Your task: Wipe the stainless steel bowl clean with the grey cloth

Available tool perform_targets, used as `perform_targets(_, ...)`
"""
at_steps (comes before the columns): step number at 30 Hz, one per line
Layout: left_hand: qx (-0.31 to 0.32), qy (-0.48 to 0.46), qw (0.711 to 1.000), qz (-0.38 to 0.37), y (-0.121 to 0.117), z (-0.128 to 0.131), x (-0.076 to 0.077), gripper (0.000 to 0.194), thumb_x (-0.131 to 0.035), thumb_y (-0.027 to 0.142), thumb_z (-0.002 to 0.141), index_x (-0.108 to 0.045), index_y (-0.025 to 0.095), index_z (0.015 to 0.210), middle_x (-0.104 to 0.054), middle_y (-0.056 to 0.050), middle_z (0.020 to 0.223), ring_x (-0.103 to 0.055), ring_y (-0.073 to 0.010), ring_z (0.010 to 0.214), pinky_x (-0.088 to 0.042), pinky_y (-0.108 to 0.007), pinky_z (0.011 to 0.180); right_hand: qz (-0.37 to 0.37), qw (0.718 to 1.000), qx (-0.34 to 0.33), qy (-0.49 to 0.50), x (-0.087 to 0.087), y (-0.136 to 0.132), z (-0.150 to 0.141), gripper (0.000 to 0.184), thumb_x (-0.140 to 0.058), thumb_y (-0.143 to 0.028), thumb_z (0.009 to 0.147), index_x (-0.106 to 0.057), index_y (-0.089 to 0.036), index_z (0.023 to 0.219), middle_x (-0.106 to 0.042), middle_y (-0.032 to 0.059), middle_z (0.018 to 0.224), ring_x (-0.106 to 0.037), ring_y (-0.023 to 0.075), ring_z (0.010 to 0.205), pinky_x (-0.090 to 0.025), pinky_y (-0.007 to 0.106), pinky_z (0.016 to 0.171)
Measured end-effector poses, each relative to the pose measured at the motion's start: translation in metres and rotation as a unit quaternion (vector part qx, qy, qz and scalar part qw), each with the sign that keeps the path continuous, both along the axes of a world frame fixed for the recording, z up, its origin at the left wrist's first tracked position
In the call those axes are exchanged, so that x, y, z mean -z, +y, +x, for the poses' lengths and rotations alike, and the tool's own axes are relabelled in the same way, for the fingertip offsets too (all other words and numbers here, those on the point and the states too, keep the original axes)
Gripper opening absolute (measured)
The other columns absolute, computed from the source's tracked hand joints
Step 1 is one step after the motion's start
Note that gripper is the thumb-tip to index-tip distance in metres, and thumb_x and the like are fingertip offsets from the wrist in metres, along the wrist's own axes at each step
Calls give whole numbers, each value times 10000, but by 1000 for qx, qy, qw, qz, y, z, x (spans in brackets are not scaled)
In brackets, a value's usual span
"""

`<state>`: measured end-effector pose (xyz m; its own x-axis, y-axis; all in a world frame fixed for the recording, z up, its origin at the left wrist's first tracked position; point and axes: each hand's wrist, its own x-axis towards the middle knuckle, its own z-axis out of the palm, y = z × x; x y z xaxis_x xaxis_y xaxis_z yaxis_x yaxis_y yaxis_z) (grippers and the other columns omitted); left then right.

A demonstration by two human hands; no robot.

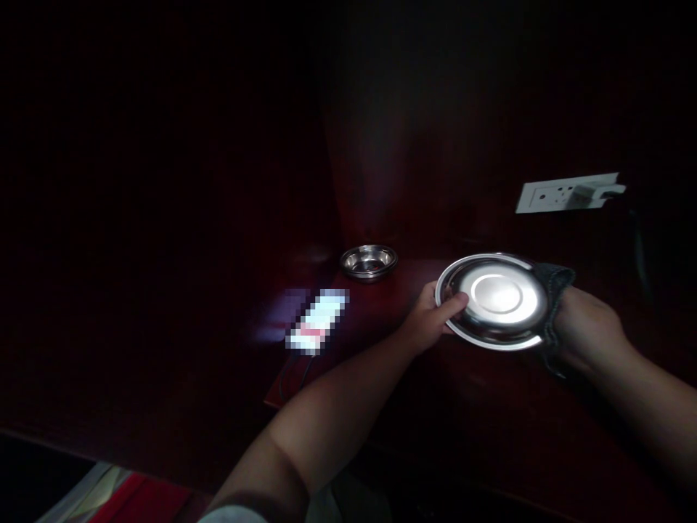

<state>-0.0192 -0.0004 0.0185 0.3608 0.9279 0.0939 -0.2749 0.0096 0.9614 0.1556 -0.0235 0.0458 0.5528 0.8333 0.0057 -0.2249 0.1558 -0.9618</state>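
Note:
A shiny steel bowl (498,294) is held up in front of me, tilted so that its round ringed base faces the camera. My left hand (433,316) grips its left rim, the thumb lying across the metal. On the opposite side, my right hand (585,327) is closed around a dark cloth (554,290) pressed to the bowl's right edge; its fingertips are hidden behind the cloth and bowl. Farther back, a small stack of steel bowls (369,261) rests on the dark red surface (403,290).
Left of my forearm lies a lit phone (319,319), its screen blurred, with a cable near its lower end. A white wall socket (569,194) with a plug in it is at the right. Red and pale fabric (136,497) shows at the lower left. Most surroundings are very dark.

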Motion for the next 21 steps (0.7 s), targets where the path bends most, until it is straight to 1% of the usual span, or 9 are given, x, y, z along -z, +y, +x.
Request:
perform_targets(3, -34, 10, 999, 10, -2, 2, -1, 607, -764, 456, 628, -510, 186, 1110, -594, -52, 988, -581, -178, 907, -468, -369, 846, -36, 999, 17, -8, 6, 2, -1, 229, -785, -272, 557, -620, -159, 669, -596, -14, 554, -591, 149, 543, -502, 224, 466)
perform_targets(6, -38, -2, 999, 18, 0, 3, -2, 559, -768, 448, 626, -546, 163, 1053, -611, -67, 990, -575, -204, 963, -439, -386, 897, -40, 999, -11, -16, 11, 5, 1, 210, -760, -286, 613, -639, -143, 708, -624, -2, 586, -579, 134, 522, -491, 211, 450)
perform_targets(9, -25, -26, 999, 33, 3, 2, -4, 533, -772, 436, 624, -570, 155, 1029, -629, -78, 999, -582, -207, 959, -430, -379, 904, -47, 998, -37, -17, 11, 5, 3, 192, -756, -276, 633, -647, -139, 714, -642, 10, 607, -581, 135, 521, -488, 209, 455)
perform_targets(12, -17, -22, 999, 41, 4, 0, -5, 496, -766, 413, 635, -583, 153, 1015, -635, -69, 977, -586, -193, 918, -425, -370, 893, -59, 995, -72, -21, 8, 2, 3, 156, -751, -250, 642, -656, -143, 706, -655, 15, 617, -588, 143, 529, -490, 216, 466)
perform_targets(18, 3, -4, 999, 46, 3, -2, -7, 438, -754, 389, 637, -590, 148, 964, -625, -49, 905, -571, -164, 826, -423, -340, 829, -83, 993, -78, -43, 3, -2, 3, 95, -725, -206, 669, -642, -161, 668, -657, 6, 579, -571, 134, 487, -478, 213, 463)
perform_targets(21, 29, -3, 998, 53, 2, -4, -9, 408, -744, 381, 648, -599, 150, 952, -629, -43, 889, -572, -153, 810, -427, -326, 824, -100, 989, -96, -58, 2, -3, 5, 73, -704, -199, 692, -645, -169, 662, -664, 9, 572, -576, 137, 481, -484, 216, 476)
